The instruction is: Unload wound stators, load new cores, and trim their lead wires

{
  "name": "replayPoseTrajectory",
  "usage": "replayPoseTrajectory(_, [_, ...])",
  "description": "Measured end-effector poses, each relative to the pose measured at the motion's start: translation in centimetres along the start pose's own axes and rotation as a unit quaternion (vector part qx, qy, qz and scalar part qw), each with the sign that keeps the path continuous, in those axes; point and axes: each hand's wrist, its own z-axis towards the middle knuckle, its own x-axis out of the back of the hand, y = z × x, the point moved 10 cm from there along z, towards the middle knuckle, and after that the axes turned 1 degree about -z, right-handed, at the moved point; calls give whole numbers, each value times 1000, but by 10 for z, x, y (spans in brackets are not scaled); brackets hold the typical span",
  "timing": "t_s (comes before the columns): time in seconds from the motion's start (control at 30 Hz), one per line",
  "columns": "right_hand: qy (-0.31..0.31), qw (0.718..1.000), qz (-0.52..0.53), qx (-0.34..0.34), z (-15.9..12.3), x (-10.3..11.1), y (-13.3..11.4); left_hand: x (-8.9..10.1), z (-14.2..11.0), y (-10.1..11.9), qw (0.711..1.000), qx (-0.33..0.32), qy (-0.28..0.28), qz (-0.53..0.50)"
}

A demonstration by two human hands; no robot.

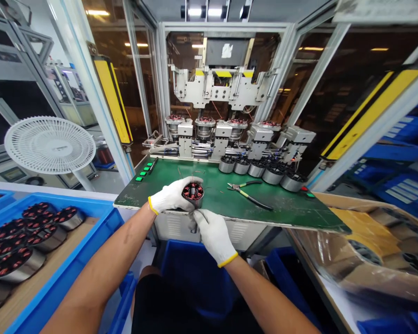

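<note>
One copper-wound stator (192, 192) is at the near edge of the worktop (153, 197), axis roughly upright, wound face up, gripped round its left side by the left hand (176, 195), the right hand (213, 233) just nearer the wearer, its grip impossible to tell.

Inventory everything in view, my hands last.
Flat worktable: one, green, centre
Round wound metal stator: one, grey, red, table's front edge
Cylindrical metal cores: five, grey, table's right rear
Slim metal pliers: one, green, black, right of stator
Metal machine: one, grey, behind table
Round assemblies: four, red-topped, across machine
Rectangular plastic bins: several, blue, left, right, below table
Wound stators: several, grey, red, left bins
Round plastic fan: one, white, left
Straight bars: two, yellow, flanking machine
Cardboard box: one, brown, right
Gloved left hand: one, white, around stator
Gloved right hand: one, white, near stator
</note>
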Motion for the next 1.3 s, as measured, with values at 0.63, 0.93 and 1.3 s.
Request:
replayPoseTrajectory(0.63, [-39,746,-596,293,35,33,-78,0,-10,4,981,73,108,141])
replayPoseTrajectory(0.93, [-92,828,-523,181,46,35,-42,-5,-2,4,991,37,73,102])
replayPoseTrajectory(1.3, [-124,970,211,-3,81,2,-65,-5,-4,-7,953,140,138,229])
